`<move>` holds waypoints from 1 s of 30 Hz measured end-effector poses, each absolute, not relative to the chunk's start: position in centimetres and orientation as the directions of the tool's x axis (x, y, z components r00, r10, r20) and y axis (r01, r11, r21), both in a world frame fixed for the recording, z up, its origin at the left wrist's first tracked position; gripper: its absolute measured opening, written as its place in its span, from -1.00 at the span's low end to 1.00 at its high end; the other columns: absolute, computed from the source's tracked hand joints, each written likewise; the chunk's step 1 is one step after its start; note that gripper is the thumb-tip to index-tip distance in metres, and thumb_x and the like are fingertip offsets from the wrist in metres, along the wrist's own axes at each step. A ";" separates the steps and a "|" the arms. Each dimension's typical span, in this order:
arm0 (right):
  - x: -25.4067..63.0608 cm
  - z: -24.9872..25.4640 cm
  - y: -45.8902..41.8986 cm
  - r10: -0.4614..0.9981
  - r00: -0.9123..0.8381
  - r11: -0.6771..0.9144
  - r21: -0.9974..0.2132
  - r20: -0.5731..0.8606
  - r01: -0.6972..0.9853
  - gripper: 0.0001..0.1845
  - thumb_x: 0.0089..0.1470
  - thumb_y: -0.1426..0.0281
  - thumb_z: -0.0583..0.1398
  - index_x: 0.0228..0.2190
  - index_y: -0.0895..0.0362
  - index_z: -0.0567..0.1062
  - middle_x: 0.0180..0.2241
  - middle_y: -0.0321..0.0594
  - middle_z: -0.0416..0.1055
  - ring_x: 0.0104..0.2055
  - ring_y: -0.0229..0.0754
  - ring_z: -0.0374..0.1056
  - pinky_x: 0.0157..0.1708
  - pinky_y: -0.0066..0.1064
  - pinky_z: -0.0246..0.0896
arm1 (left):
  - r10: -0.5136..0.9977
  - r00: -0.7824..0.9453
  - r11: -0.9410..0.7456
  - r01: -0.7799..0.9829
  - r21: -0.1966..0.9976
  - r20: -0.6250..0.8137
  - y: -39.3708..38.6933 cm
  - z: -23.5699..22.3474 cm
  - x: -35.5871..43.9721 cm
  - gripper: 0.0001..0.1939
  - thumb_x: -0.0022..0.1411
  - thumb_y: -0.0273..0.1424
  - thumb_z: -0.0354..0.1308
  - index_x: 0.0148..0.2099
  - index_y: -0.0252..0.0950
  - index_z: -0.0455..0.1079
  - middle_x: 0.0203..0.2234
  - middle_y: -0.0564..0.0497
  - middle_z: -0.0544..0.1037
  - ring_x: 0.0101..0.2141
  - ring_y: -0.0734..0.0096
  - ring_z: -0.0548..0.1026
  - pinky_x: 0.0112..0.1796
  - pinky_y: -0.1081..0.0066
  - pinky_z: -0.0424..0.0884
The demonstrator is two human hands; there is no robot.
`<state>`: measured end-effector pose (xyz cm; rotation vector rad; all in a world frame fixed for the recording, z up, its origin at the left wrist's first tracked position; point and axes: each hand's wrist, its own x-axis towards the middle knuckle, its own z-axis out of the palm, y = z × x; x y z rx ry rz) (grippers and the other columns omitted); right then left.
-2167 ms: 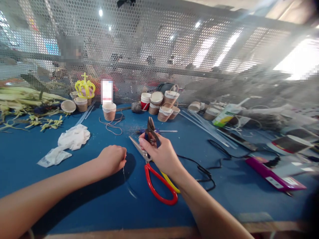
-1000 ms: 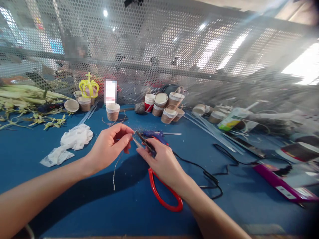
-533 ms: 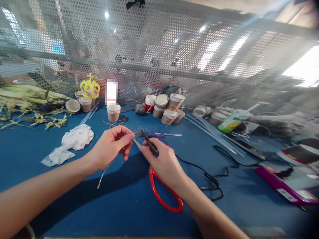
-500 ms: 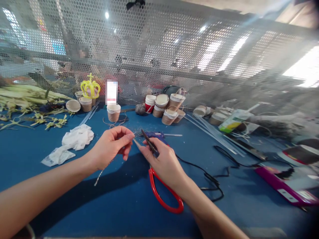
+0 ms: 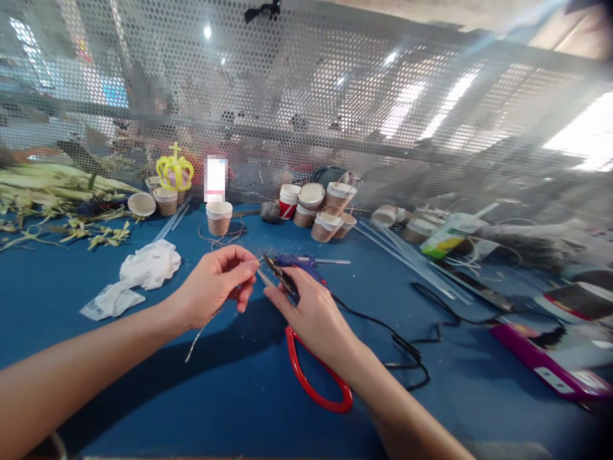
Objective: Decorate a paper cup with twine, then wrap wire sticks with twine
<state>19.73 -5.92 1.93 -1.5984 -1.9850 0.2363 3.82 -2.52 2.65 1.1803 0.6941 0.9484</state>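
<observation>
My left hand (image 5: 223,278) pinches a thin, light-coloured cord (image 5: 195,342) between thumb and index finger. The cord's tail hangs below the palm, and a short end sticks out past the fingertips. Red-handled scissors (image 5: 320,391) are in my right hand (image 5: 313,300). Their blades stand slightly apart, with the tips at the cord's short end beside my left fingertips; whether they touch it I cannot tell. Behind the right hand, a blue glue gun (image 5: 295,260) lies on the table, partly hidden.
Crumpled white cloth (image 5: 149,263) lies left of my hands. Paper cups (image 5: 219,220) stand along the mesh partition (image 5: 268,76), one carrying a yellow crown (image 5: 175,169). Clear glue sticks (image 5: 412,259), a black cable (image 5: 397,335) and a purple power strip (image 5: 534,364) lie to the right.
The scissor blades have drawn closer together, and the dark blade's tip has moved toward my left fingertips. The cord's tail has shifted slightly. My left hand has barely moved.
</observation>
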 end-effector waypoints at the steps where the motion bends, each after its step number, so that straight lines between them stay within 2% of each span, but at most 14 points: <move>1: 19.7 1.9 -5.9 0.941 -0.119 0.266 -0.475 0.318 0.839 -0.78 0.01 0.25 0.07 -0.42 0.17 0.32 -0.41 -0.14 0.36 -0.40 -0.17 0.27 -0.39 -0.36 0.15 | 0.890 0.455 0.091 -0.245 0.965 0.032 -2.5 2.6 3.8 -0.86 0.07 -0.38 0.11 -0.42 -0.33 0.22 -0.69 0.17 0.28 -0.72 0.66 0.24 -0.70 0.58 0.24; 30: 19.8 1.7 -5.8 0.953 -0.116 0.244 -0.479 0.280 0.843 -0.70 0.01 0.21 0.07 -0.34 0.20 0.37 -0.40 -0.14 0.40 -0.37 -0.15 0.31 -0.38 -0.37 0.16 | 0.899 0.427 0.002 -0.226 0.974 0.097 -2.5 2.2 3.8 -0.88 0.10 -0.38 0.07 -0.39 -0.31 0.19 -0.71 0.18 0.28 -0.71 0.64 0.24 -0.67 0.56 0.26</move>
